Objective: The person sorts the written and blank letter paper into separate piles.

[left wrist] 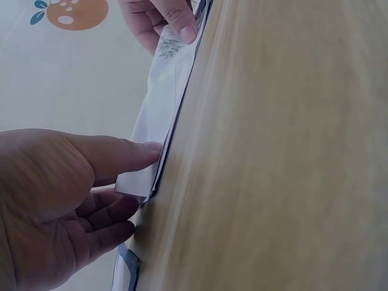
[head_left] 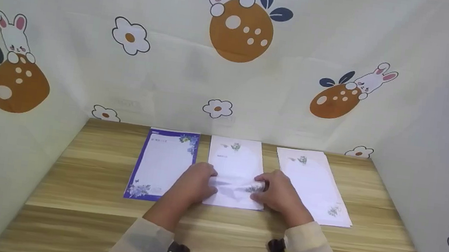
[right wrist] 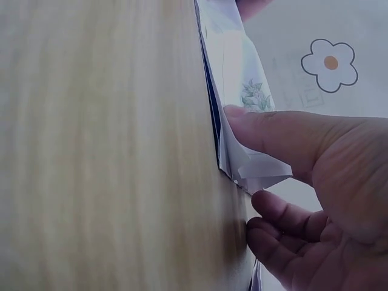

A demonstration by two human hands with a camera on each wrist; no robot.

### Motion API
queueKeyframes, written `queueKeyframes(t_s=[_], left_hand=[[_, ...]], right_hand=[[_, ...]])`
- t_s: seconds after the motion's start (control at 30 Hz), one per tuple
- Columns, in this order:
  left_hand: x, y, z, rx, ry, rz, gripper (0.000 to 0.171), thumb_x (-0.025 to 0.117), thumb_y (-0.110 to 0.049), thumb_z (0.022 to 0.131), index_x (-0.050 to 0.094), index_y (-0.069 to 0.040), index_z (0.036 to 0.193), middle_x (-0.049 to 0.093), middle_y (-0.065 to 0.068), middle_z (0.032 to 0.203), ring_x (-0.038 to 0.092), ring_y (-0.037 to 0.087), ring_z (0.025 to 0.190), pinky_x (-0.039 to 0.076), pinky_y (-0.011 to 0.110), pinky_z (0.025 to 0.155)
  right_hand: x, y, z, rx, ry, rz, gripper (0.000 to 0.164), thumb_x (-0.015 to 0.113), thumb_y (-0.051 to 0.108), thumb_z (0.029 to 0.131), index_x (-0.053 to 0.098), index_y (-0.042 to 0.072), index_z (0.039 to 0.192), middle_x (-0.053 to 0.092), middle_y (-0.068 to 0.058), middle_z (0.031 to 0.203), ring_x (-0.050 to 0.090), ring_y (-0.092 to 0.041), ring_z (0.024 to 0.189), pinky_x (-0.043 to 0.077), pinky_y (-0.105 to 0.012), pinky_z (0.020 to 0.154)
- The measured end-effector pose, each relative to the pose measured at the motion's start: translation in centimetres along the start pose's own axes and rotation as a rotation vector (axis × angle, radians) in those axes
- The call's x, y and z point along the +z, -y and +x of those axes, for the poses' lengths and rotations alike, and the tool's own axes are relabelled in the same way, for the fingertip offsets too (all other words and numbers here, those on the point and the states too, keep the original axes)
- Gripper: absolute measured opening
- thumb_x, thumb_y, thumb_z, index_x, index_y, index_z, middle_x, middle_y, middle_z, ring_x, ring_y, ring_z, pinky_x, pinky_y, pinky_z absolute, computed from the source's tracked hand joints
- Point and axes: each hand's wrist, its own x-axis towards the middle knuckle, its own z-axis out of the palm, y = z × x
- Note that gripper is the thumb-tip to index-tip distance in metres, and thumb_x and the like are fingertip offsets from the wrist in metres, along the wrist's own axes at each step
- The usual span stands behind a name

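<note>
In the head view, a printed sheet of letter paper (head_left: 234,166) with small leafy sprigs lies on top of the middle stack. Its lower half is buckled upward between the two hands. My left hand (head_left: 199,181) pinches its left edge, thumb on top and fingers curled at the side. At the right edge my right hand (head_left: 278,194) pinches the sheet the same way. The right wrist view shows the paper's corner (right wrist: 264,170) curling up beside the thumb. Below the top sheet, dark-edged sheets (left wrist: 168,148) show in the left wrist view.
A purple-bordered floral sheet (head_left: 164,165) lies to the left, near my left forearm. To the right is another stack of pale floral paper (head_left: 312,179), slightly askew. All rest on a wood-grain table (head_left: 85,177), enclosed by a printed cloth (head_left: 161,79) at back and sides.
</note>
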Motion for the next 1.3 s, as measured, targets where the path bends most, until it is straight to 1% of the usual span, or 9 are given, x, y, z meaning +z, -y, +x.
queueKeyframes(t_s=[0.2, 0.3, 0.4, 0.6, 0.7, 0.83, 0.93, 1.1, 1.3], left_hand=[[0.0, -0.3, 0.2, -0.061, -0.003, -0.054, 0.047, 0.076, -0.024, 0.097, 0.068, -0.005, 0.14, 0.06, 0.015, 0.156, 0.05, 0.037, 0.152, 0.037, 0.052, 0.131], [0.1, -0.3, 0.3, -0.096, -0.056, -0.104, 0.047, 0.071, -0.023, 0.1, 0.066, -0.004, 0.143, 0.058, 0.016, 0.158, 0.049, 0.037, 0.153, 0.036, 0.052, 0.131], [0.0, -0.1, 0.5, -0.126, -0.12, -0.175, 0.048, 0.068, -0.016, 0.101, 0.062, -0.002, 0.146, 0.059, 0.018, 0.156, 0.05, 0.038, 0.152, 0.038, 0.053, 0.13], [-0.3, 0.3, 0.9, -0.246, -0.162, -0.399, 0.053, 0.067, -0.015, 0.1, 0.059, -0.006, 0.152, 0.061, 0.017, 0.155, 0.054, 0.038, 0.149, 0.042, 0.053, 0.127], [-0.5, 0.4, 0.9, -0.283, -0.169, -0.466, 0.051, 0.068, -0.016, 0.1, 0.061, -0.008, 0.15, 0.063, 0.015, 0.154, 0.056, 0.036, 0.147, 0.044, 0.052, 0.126], [-0.9, 0.7, 0.6, -0.299, -0.186, -0.497, 0.048, 0.066, -0.015, 0.1, 0.063, -0.01, 0.148, 0.065, 0.014, 0.151, 0.057, 0.036, 0.146, 0.044, 0.051, 0.126], [-1.4, 1.4, 0.1, -0.293, -0.205, -0.501, 0.048, 0.066, -0.014, 0.1, 0.063, -0.01, 0.148, 0.067, 0.014, 0.148, 0.06, 0.036, 0.142, 0.047, 0.052, 0.123], [-2.5, 3.6, -0.9, -0.278, -0.228, -0.478, 0.048, 0.063, -0.014, 0.1, 0.063, -0.009, 0.148, 0.068, 0.015, 0.147, 0.065, 0.036, 0.136, 0.05, 0.052, 0.119], [-4.8, 6.4, -2.5, -0.299, -0.211, -0.479, 0.05, 0.061, -0.016, 0.102, 0.059, -0.009, 0.152, 0.063, 0.016, 0.153, 0.063, 0.034, 0.139, 0.05, 0.05, 0.12]], right_hand=[[-0.1, 0.3, 0.0, 0.037, -0.033, 0.014, 0.041, 0.091, 0.029, 0.084, 0.082, 0.009, 0.119, 0.069, -0.007, 0.107, 0.059, -0.022, 0.096, 0.055, -0.044, 0.095], [-0.3, 0.5, 0.1, 0.101, -0.059, 0.07, 0.042, 0.085, 0.031, 0.091, 0.079, 0.007, 0.125, 0.074, -0.01, 0.114, 0.066, -0.026, 0.106, 0.056, -0.048, 0.103], [-0.5, 0.6, 0.2, 0.156, -0.094, 0.159, 0.042, 0.079, 0.025, 0.095, 0.074, 0.005, 0.132, 0.077, -0.011, 0.12, 0.07, -0.027, 0.114, 0.057, -0.049, 0.108], [-1.2, 0.7, 0.2, 0.228, -0.127, 0.344, 0.039, 0.075, 0.014, 0.096, 0.073, 0.004, 0.134, 0.077, -0.011, 0.116, 0.071, -0.024, 0.11, 0.059, -0.037, 0.095], [-1.3, 0.9, 0.2, 0.243, -0.129, 0.392, 0.037, 0.074, 0.014, 0.096, 0.075, 0.005, 0.132, 0.077, -0.012, 0.115, 0.07, -0.023, 0.106, 0.057, -0.029, 0.087], [-0.9, 1.5, 0.3, 0.227, -0.149, 0.405, 0.035, 0.074, 0.012, 0.095, 0.076, 0.006, 0.129, 0.077, -0.01, 0.111, 0.07, -0.02, 0.1, 0.055, -0.024, 0.081], [-0.4, 2.4, 0.5, 0.217, -0.144, 0.442, 0.034, 0.074, 0.009, 0.095, 0.076, 0.007, 0.129, 0.075, -0.008, 0.105, 0.07, -0.018, 0.091, 0.058, -0.024, 0.076], [0.6, 4.5, 0.9, 0.206, -0.108, 0.52, 0.035, 0.073, 0.005, 0.096, 0.074, 0.007, 0.131, 0.072, -0.008, 0.103, 0.071, -0.017, 0.083, 0.064, -0.028, 0.071], [2.3, 7.3, 1.5, 0.135, -0.097, 0.567, 0.035, 0.073, 0.003, 0.094, 0.074, 0.003, 0.129, 0.073, -0.009, 0.1, 0.073, -0.015, 0.081, 0.065, -0.029, 0.071]])
